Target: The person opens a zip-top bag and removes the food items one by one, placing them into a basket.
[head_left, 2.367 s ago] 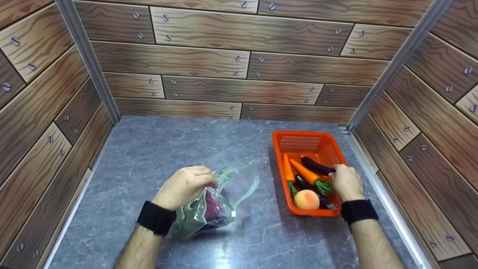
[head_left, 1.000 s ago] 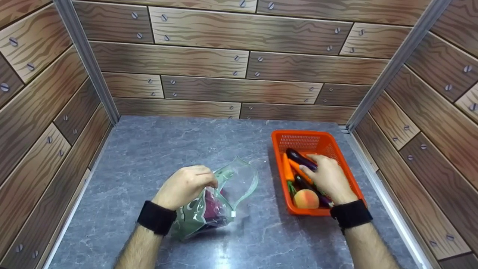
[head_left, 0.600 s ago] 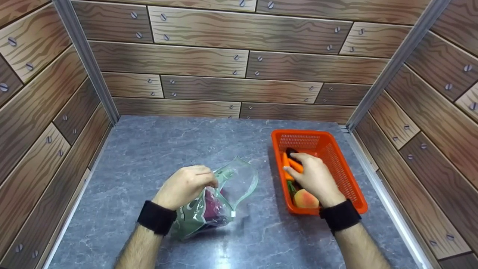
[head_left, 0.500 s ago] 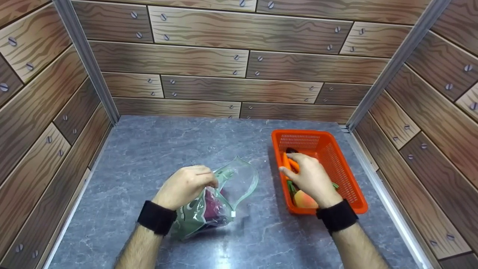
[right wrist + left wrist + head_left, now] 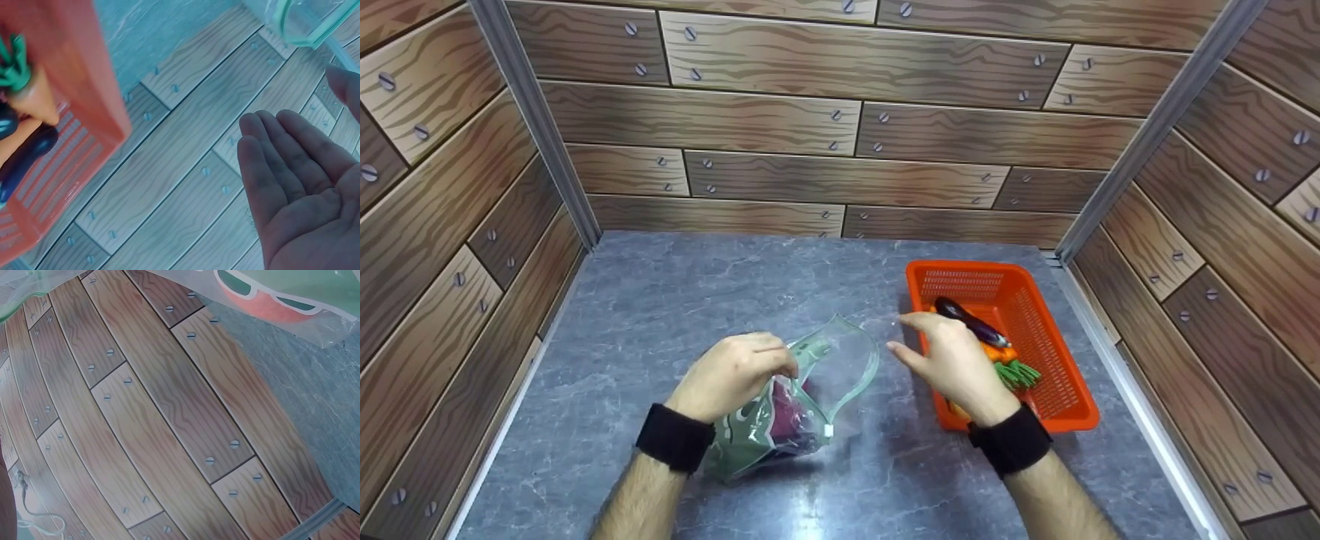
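My left hand pinches the rim of a clear green zip bag, which lies on the table with its mouth spread toward the right. Something dark red shows inside the bag. Over the left rim of the orange basket, my right hand has its fingers extended and thumb apart; its palm is bare in the right wrist view. An eggplant lies in the basket on top of carrots, whose green tops poke out beside it. My right hand covers most of the peach and the basket's near left part.
Wood-patterned walls enclose the grey marbled table at the back and both sides. A metal rail runs along the right side. A white cord shows at the lower left in the left wrist view.
My right hand held the eggplant by its end, shifted it leftward within the basket and let go, then moved left over the rim. My left hand and the bag have stayed put.
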A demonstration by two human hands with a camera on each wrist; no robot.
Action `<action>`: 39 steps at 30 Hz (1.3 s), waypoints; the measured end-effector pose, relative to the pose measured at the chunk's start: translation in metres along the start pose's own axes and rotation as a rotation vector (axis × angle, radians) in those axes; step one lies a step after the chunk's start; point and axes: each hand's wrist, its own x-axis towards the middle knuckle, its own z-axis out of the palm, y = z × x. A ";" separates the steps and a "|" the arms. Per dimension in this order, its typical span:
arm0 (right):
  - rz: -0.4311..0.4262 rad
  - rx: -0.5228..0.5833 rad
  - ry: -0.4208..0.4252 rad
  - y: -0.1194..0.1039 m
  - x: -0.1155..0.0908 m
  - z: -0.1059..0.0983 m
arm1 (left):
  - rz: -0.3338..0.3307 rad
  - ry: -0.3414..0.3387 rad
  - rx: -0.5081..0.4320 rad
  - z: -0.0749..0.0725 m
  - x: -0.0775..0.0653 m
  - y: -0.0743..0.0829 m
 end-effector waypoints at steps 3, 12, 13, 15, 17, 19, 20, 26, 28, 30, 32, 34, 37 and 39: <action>-0.039 0.005 0.014 -0.008 0.000 0.004 | 0.000 -0.001 0.002 0.000 0.000 0.000; -0.119 0.038 0.007 -0.031 0.001 0.016 | -0.001 -0.013 0.006 0.000 -0.001 0.000; -0.127 0.042 0.002 -0.033 0.002 0.018 | -0.003 -0.015 0.005 0.000 -0.001 0.000; -0.142 0.044 -0.009 -0.036 0.003 0.022 | -0.005 -0.018 0.003 0.000 -0.001 0.001; -0.149 0.046 -0.027 -0.039 0.004 0.025 | -0.006 -0.022 0.002 0.000 -0.001 0.001; -0.156 0.044 -0.049 -0.041 0.006 0.029 | -0.007 -0.024 0.003 0.000 -0.001 0.001; -0.159 0.045 -0.061 -0.042 0.006 0.031 | -0.006 -0.025 0.004 0.000 -0.001 0.001; -0.172 0.062 -0.135 -0.044 0.008 0.044 | -0.004 -0.020 -0.005 0.001 -0.003 0.001; -0.171 0.069 -0.160 -0.045 0.008 0.049 | -0.002 -0.019 -0.007 0.002 -0.003 0.001; -0.165 0.078 -0.179 -0.045 0.009 0.053 | -0.002 -0.020 -0.009 0.002 -0.003 0.001; -0.160 0.083 -0.193 -0.046 0.009 0.058 | -0.005 -0.022 -0.010 0.003 -0.003 0.002; -0.156 0.083 -0.202 -0.046 0.009 0.062 | -0.009 -0.025 -0.010 0.003 -0.003 0.002; -0.152 0.085 -0.226 -0.046 0.010 0.067 | -0.010 -0.029 -0.007 0.003 -0.003 0.003; -0.146 0.100 -0.245 -0.047 0.010 0.070 | -0.008 -0.032 -0.005 0.003 -0.004 0.003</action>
